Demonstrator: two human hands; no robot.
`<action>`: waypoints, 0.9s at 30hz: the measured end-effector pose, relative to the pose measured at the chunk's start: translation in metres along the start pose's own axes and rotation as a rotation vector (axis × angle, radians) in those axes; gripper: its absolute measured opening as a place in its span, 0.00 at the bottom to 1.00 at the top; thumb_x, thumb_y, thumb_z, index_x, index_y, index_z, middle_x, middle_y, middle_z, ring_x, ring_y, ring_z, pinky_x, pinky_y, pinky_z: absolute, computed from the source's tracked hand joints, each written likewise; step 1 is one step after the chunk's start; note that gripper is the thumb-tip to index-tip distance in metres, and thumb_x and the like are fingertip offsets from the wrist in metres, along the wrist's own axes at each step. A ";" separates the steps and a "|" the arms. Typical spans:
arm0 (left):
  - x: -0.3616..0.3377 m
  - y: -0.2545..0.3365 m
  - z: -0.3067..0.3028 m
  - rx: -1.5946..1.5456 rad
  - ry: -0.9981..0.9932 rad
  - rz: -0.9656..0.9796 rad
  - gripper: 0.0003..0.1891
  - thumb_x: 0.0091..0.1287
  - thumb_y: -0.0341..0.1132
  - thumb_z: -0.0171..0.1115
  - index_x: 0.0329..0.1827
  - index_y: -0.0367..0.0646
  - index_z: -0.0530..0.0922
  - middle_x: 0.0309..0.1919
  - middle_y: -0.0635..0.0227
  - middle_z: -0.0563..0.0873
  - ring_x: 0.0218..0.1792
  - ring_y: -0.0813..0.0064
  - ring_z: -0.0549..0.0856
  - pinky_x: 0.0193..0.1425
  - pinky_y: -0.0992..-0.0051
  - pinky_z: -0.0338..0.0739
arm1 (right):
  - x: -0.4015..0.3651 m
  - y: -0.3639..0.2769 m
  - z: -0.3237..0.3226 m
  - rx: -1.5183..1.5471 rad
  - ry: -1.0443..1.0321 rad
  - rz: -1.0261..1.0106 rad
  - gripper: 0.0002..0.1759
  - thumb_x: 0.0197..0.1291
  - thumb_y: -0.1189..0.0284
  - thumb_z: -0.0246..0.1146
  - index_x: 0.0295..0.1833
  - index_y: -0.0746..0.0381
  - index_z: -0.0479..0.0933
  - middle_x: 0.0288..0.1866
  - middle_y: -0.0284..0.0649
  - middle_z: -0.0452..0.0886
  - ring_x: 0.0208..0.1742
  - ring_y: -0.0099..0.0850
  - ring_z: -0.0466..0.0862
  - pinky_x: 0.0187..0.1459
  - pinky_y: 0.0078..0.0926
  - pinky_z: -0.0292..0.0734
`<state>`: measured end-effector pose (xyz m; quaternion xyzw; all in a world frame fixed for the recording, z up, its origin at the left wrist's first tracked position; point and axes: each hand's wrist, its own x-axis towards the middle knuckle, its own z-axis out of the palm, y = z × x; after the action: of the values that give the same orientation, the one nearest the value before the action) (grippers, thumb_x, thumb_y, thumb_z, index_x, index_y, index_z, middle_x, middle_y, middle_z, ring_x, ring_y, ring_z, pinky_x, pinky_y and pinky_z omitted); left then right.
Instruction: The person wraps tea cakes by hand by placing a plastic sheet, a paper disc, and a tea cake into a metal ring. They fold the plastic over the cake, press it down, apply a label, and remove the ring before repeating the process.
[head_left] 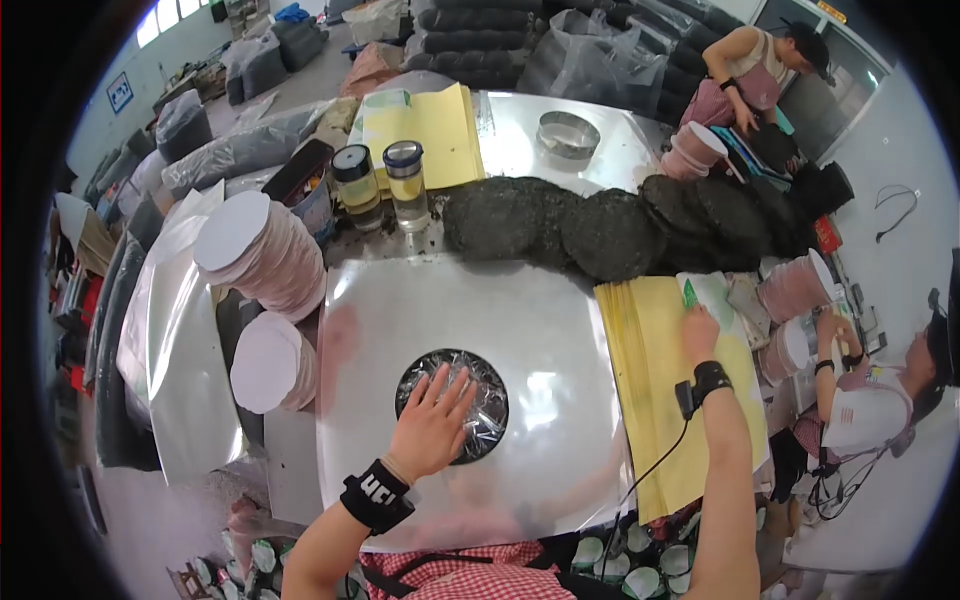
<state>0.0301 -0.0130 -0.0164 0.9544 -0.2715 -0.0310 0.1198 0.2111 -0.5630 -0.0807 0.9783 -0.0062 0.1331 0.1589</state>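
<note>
My left hand (435, 420) lies flat with its fingers stretched out over a round dark disc (487, 437) topped with shiny silvery strips. That disc rests on a bright metal sheet (400, 310) in front of me. To the right, my right hand (701, 336) is closed over a stack of yellow paper (640, 350), its fingertips at a small green patch (690, 292) by a white and green printed sheet (715, 298). What those fingers pinch, I cannot tell. Black bands circle both wrists, and a cable (655, 462) hangs from the right one.
Dark round cakes (612, 235) lie in a row beyond the sheet. Two lidded jars (405, 190) stand at the back left. Rolls of pinkish discs (262, 255) flank the left side. A metal ring (568, 135) sits farther back. Two people work at the right.
</note>
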 end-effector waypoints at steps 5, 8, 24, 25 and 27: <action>-0.001 0.000 0.001 0.002 0.062 -0.003 0.33 0.69 0.42 0.58 0.78 0.44 0.65 0.80 0.55 0.60 0.81 0.49 0.53 0.82 0.51 0.47 | -0.032 -0.078 -0.065 0.706 0.195 0.221 0.08 0.66 0.69 0.61 0.38 0.60 0.82 0.37 0.42 0.86 0.34 0.45 0.85 0.36 0.41 0.77; -0.004 -0.003 0.006 0.042 0.081 -0.021 0.32 0.69 0.43 0.59 0.77 0.47 0.66 0.79 0.57 0.62 0.80 0.51 0.56 0.82 0.51 0.49 | -0.134 -0.227 -0.180 1.249 0.065 0.024 0.10 0.72 0.69 0.58 0.50 0.64 0.74 0.52 0.51 0.84 0.45 0.41 0.84 0.48 0.35 0.79; -0.008 -0.021 0.041 -0.797 0.081 -0.001 0.35 0.66 0.42 0.67 0.75 0.47 0.65 0.72 0.61 0.73 0.72 0.62 0.71 0.78 0.59 0.59 | -0.119 -0.349 -0.215 1.394 -0.301 -0.554 0.48 0.70 0.45 0.52 0.83 0.65 0.45 0.83 0.56 0.52 0.83 0.52 0.53 0.80 0.56 0.42; -0.011 -0.021 0.031 -0.745 0.300 0.028 0.31 0.64 0.35 0.68 0.70 0.43 0.69 0.70 0.56 0.73 0.68 0.61 0.75 0.73 0.63 0.68 | -0.120 -0.351 -0.215 1.288 -0.277 -0.605 0.48 0.71 0.43 0.49 0.83 0.65 0.46 0.84 0.55 0.50 0.83 0.53 0.51 0.79 0.57 0.40; -0.028 -0.036 0.007 -0.992 0.358 -0.099 0.27 0.65 0.33 0.67 0.67 0.42 0.72 0.66 0.56 0.76 0.63 0.61 0.79 0.64 0.66 0.74 | -0.120 -0.357 -0.202 1.206 -0.196 -0.660 0.46 0.68 0.43 0.54 0.83 0.55 0.51 0.85 0.53 0.48 0.84 0.55 0.48 0.76 0.69 0.38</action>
<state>0.0242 0.0298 -0.0324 0.7850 -0.1544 0.0023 0.5999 0.0621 -0.1647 -0.0375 0.8539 0.3525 -0.0308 -0.3816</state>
